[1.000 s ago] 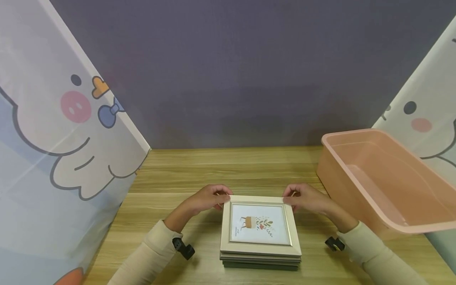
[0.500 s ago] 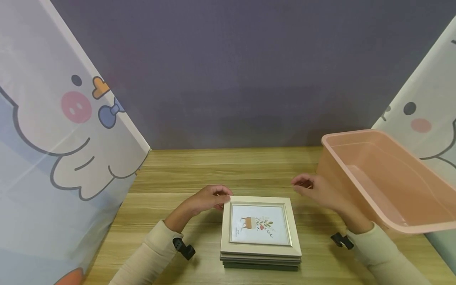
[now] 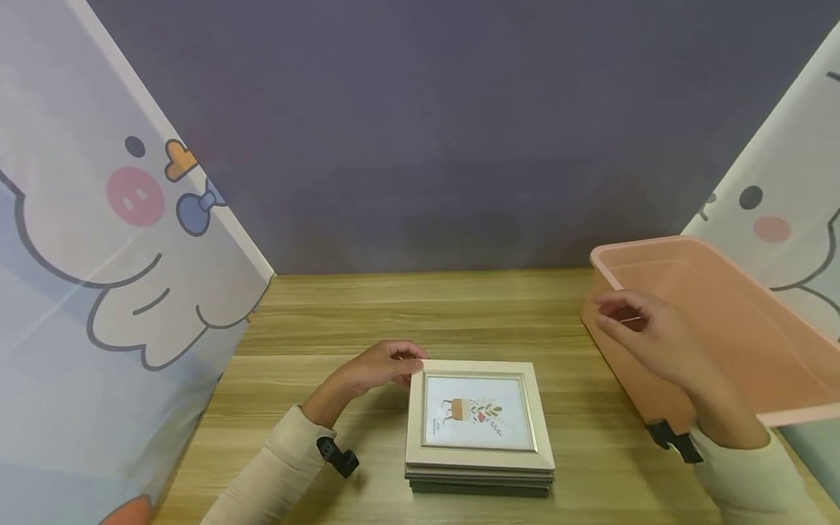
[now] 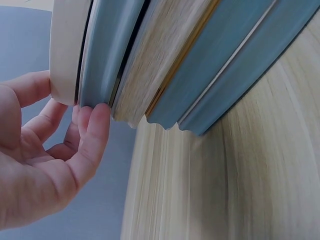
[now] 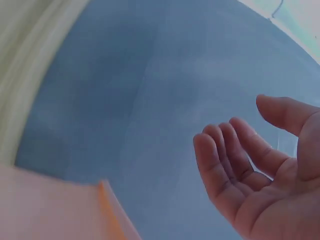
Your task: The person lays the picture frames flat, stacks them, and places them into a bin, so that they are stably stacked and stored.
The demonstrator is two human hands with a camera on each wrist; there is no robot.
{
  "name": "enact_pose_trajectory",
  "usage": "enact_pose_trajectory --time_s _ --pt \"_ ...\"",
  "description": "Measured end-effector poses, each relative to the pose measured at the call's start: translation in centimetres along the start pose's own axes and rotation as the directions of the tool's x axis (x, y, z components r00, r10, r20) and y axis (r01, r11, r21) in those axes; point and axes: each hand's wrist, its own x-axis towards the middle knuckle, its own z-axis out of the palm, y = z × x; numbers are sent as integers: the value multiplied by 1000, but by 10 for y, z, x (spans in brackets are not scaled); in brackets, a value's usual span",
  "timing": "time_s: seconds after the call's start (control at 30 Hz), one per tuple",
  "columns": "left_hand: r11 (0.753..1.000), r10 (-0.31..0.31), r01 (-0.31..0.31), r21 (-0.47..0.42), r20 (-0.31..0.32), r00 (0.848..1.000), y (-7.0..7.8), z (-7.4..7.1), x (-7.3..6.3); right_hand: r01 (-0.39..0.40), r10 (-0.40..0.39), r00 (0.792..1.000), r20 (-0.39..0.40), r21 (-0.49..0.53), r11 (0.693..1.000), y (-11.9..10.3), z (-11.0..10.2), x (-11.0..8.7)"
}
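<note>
A stack of picture frames lies on the table in front of me, the cream top frame showing a printed plant picture. My left hand is at its far left corner, thumb on the cream frame and fingers bent against the stack's edge. From the side, the left wrist view shows my left hand against the cream frame and a blue frame beneath it. Loosely curved and holding nothing, my right hand hovers above the near side of the pink bin.
The bin stands at the right of the wooden table. A dark grey panel rises behind the table. Cartoon-printed sheets hang at the left and right.
My right hand has let go of the stack's far right corner and moved right and up to the bin. My left hand and the stack have stayed put.
</note>
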Motion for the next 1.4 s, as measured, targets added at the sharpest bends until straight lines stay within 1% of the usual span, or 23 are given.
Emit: enact_pose_trajectory --time_s 0.03,0.1,0.2,0.3,0.4,0.67,0.87,0.97,1.17,1.4 --pt "1000 0 0 0 -1 1000 0 -1 0 -2 2 1000 -12 5 1000 2 -3 0" --pt "1000 5 -5 3 2 1000 0 -2 -1 -16 16 1000 -23 -24 1000 7 -10 -1" --pt "1000 15 -15 6 10 1000 0 -3 -1 -54 52 999 -15 -128 990 14 -17 -3" --pt "1000 25 -25 7 20 1000 0 -3 -1 -77 81 997 9 -235 969 20 -21 -5" --pt "1000 28 -28 5 27 999 1 -3 -1 -94 107 994 31 -283 955 26 -23 -6" --pt "999 35 -35 -2 31 999 1 -3 -2 -186 222 972 81 -320 929 40 -28 -13" --pt "999 44 -44 -10 36 998 -2 -4 -1 -229 284 951 125 -333 915 45 -31 -17" --pt "999 47 -46 -17 39 998 -3 -5 -1 -235 295 945 141 -333 913 47 -32 -18" --pt "999 47 -47 -13 38 998 -3 -5 -1 -220 281 948 150 -329 918 49 -33 -17" --pt "999 49 -48 -15 39 998 1 -5 -3 -220 283 945 161 -328 919 48 -34 -17"
